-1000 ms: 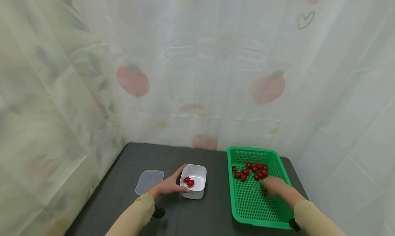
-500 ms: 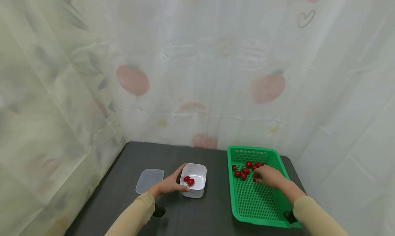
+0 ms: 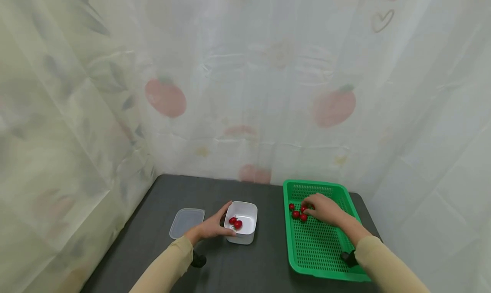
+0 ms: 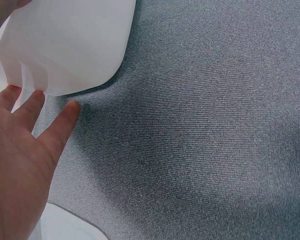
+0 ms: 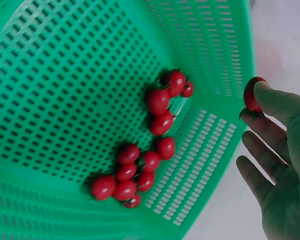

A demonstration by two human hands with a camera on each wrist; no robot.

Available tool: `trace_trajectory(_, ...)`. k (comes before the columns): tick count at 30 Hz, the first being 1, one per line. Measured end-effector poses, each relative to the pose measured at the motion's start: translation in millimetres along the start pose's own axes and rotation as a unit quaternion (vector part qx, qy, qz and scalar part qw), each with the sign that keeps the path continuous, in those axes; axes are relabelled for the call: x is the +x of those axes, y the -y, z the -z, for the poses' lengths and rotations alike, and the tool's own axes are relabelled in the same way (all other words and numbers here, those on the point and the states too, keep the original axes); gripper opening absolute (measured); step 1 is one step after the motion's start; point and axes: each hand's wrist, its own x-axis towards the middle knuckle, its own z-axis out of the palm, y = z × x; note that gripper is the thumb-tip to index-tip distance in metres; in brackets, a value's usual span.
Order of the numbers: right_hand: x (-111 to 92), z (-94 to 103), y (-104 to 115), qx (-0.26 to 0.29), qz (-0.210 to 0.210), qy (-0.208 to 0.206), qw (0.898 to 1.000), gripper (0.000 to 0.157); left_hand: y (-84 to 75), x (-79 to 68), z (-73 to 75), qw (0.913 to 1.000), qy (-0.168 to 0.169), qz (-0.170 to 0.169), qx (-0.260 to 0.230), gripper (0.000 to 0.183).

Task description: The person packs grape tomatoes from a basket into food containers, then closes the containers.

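Note:
My left hand (image 3: 212, 227) grips a square white plastic container (image 3: 241, 239), with the thumb on its near side and the fingers around the far left. Two cherry tomatoes (image 3: 238, 225) lie inside it. In the left wrist view, spread fingertips touch the white container wall (image 4: 80, 45). Over a green basket (image 3: 289, 242) on the right is my right hand (image 3: 324, 208). The right wrist view shows it pinching one cherry tomato (image 5: 250, 95) between thumb and index finger, other fingers extended. Several more cherry tomatoes (image 5: 124, 190) lie in the basket, partly hidden by the hand in the head view.
A translucent square lid (image 3: 187, 223) lies flat on the dark grey table (image 3: 238, 271), left of the container. Pale printed curtains (image 3: 245, 93) hang behind the table and along both sides. The basket has raised perforated walls.
My right hand has moved up and left from the basket's right side, and the head view has shifted slightly. The left hand stays at the container, whose two tomatoes look unchanged.

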Motion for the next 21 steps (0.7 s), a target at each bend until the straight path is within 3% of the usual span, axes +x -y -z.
trace_trajectory(21,54.0,-15.2,51.4,0.04,0.04,-0.001,0.998,0.02,-0.3,-1.7,-1.1,0.9999,0.001,-0.008,0.013,0.113)
